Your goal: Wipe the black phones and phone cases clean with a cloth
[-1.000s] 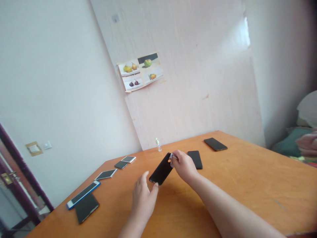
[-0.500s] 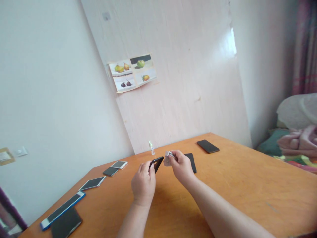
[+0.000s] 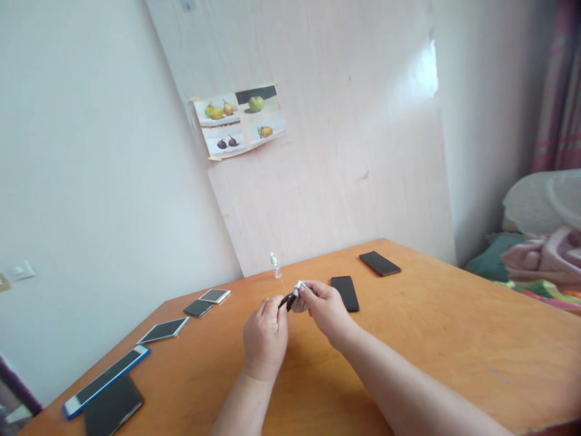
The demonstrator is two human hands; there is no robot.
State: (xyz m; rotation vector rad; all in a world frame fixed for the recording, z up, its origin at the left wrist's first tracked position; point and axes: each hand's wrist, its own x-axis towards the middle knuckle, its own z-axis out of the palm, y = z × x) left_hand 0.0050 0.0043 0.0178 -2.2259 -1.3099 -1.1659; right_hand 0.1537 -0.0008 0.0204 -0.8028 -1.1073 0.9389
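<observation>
Above the middle of the wooden table, my left hand (image 3: 266, 332) is closed on a black phone (image 3: 287, 301), tilted so that only a narrow part shows. My right hand (image 3: 327, 309) pinches a crumpled whitish-grey cloth (image 3: 299, 290), which is pressed against the phone's far end. The fingers and cloth hide much of the phone. Just behind my right hand a second black phone (image 3: 346, 293) lies flat on the table. Farther back stands a small clear spray bottle (image 3: 275, 266) with a pale green top.
Along the table's left side lie several devices: a white phone (image 3: 215, 295), a dark phone (image 3: 198, 308), a white-framed phone (image 3: 163, 330), a blue-edged one (image 3: 106, 380) and a dark tablet (image 3: 113, 407). Another black phone (image 3: 380, 263) rests at the back right of the table (image 3: 454, 339).
My right hand has moved left, bringing the cloth from beside the black phone onto its end. The phone has turned and now shows more edge-on. The view has shifted slightly.
</observation>
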